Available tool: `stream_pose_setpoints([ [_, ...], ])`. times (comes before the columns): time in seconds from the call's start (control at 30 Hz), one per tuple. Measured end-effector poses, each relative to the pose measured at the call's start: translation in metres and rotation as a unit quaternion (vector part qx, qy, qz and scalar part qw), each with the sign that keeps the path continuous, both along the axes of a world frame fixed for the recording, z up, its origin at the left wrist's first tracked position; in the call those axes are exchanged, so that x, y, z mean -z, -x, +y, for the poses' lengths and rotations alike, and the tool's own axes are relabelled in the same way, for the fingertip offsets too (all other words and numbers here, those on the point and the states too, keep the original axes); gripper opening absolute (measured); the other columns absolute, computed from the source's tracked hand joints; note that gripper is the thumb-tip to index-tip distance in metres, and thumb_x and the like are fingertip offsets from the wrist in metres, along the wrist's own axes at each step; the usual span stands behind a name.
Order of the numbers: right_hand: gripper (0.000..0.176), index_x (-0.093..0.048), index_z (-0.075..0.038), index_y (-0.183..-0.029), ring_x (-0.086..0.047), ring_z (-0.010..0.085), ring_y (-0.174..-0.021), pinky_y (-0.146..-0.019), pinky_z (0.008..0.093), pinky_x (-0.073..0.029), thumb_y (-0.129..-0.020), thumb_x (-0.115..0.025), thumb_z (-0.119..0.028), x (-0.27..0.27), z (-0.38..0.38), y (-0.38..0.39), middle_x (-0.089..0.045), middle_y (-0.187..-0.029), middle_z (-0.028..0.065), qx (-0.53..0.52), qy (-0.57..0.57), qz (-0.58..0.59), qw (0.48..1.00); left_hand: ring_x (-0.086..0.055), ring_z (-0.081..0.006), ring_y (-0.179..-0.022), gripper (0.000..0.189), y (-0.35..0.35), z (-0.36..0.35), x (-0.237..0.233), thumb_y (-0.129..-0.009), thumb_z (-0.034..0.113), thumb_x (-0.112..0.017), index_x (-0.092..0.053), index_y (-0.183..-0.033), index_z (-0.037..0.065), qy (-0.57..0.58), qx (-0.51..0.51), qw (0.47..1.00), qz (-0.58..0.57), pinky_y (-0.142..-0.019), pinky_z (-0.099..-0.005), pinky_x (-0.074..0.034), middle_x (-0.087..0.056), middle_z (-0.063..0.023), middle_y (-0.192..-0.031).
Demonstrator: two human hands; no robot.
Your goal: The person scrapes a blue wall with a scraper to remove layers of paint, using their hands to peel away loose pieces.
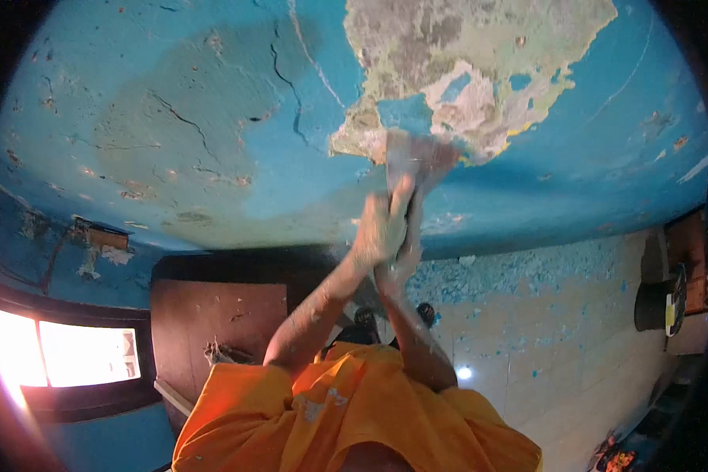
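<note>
A wide scraper (414, 151), blurred by motion, presses its blade to the blue painted wall (291, 185) at the lower edge of a bare patch (480, 39). My left hand (379, 230) is closed on the scraper, with fingers stretched up toward the blade. Just below and to the right, my right hand (401, 263) wraps the handle, which is mostly hidden between both hands. Pale dust coats my hands and forearms. Cracks and a few small chipped spots mark the wall to the left of the blade.
Blue paint flakes (519, 291) litter the tiled floor (543, 377). A brown wooden piece of furniture (228, 322) stands at left, near a bright window (86, 350). A dark round container (653, 307) is at far right. My feet (366, 317) show below my arms.
</note>
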State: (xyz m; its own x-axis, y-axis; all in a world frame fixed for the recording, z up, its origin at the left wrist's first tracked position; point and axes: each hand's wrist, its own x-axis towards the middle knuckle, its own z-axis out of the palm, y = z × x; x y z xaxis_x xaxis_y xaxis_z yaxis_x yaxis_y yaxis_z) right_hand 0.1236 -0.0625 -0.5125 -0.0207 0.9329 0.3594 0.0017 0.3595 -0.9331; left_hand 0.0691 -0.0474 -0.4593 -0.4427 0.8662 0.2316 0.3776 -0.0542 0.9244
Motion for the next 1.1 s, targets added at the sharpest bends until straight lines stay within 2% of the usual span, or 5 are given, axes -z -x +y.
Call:
stream_pose_setpoints([
  [0.07, 0.060, -0.037, -0.009, -0.135, -0.056, 0.0248, -0.109, -0.088, 0.0347, -0.045, -0.085, -0.062, -0.029, -0.020, 0.010, -0.005, -0.053, -0.122, 0.0121, -0.147, 0.174, -0.051, 0.972, -0.045, -0.0175, -0.055, 0.061, 0.003, 0.004, -0.044, -0.099, 0.047, -0.033, -0.053, -0.078, -0.006, 0.021, 0.003, 0.999, -0.024, -0.053, -0.0387, -0.042, -0.048, -0.0137, -0.056],
  [0.2, 0.067, -0.033, -0.007, -0.143, -0.060, 0.0181, -0.099, -0.077, 0.0288, -0.048, -0.084, -0.062, -0.024, 0.007, -0.013, -0.003, -0.056, -0.124, 0.0145, -0.018, -0.017, -0.021, 0.999, -0.042, -0.0133, -0.057, 0.065, 0.007, -0.011, 0.023, -0.097, 0.052, -0.033, -0.051, -0.076, -0.008, -0.013, -0.020, 0.996, 0.082, -0.051, -0.0355, -0.041, -0.048, -0.0109, -0.057],
  [0.67, 0.064, -0.032, -0.011, -0.144, -0.053, 0.0159, -0.109, -0.089, 0.0295, -0.043, -0.086, -0.060, -0.016, -0.024, -0.016, 0.003, -0.053, -0.128, 0.0123, -0.050, 0.061, 0.048, 0.996, -0.042, -0.0138, -0.061, 0.067, 0.009, -0.014, -0.009, -0.097, 0.051, -0.034, -0.051, -0.076, -0.011, 0.087, 0.000, 0.995, -0.057, -0.055, -0.0371, -0.042, -0.040, -0.0178, -0.055],
  [0.93, 0.067, -0.027, -0.004, -0.144, -0.045, 0.0175, -0.119, -0.096, 0.0302, -0.039, -0.087, -0.061, -0.017, 0.005, -0.021, 0.021, -0.040, -0.141, 0.0138, 0.005, 0.036, 0.149, 0.988, -0.062, -0.0402, -0.063, 0.053, 0.008, -0.005, 0.014, -0.096, 0.042, -0.043, -0.056, -0.093, -0.010, -0.003, 0.015, 0.989, 0.150, -0.058, -0.0492, -0.045, -0.054, -0.0308, -0.065],
  [1.1, 0.067, -0.025, -0.004, -0.145, -0.045, 0.0193, -0.121, -0.097, 0.0304, -0.039, -0.088, -0.058, -0.019, -0.028, 0.001, -0.007, -0.038, -0.143, 0.0139, -0.017, 0.070, 0.137, 0.988, -0.060, -0.0371, -0.072, 0.046, 0.000, 0.013, -0.023, -0.097, 0.037, -0.042, -0.047, -0.112, -0.006, 0.139, 0.129, 0.980, 0.054, -0.063, -0.0468, -0.046, -0.058, -0.0269, -0.076],
])
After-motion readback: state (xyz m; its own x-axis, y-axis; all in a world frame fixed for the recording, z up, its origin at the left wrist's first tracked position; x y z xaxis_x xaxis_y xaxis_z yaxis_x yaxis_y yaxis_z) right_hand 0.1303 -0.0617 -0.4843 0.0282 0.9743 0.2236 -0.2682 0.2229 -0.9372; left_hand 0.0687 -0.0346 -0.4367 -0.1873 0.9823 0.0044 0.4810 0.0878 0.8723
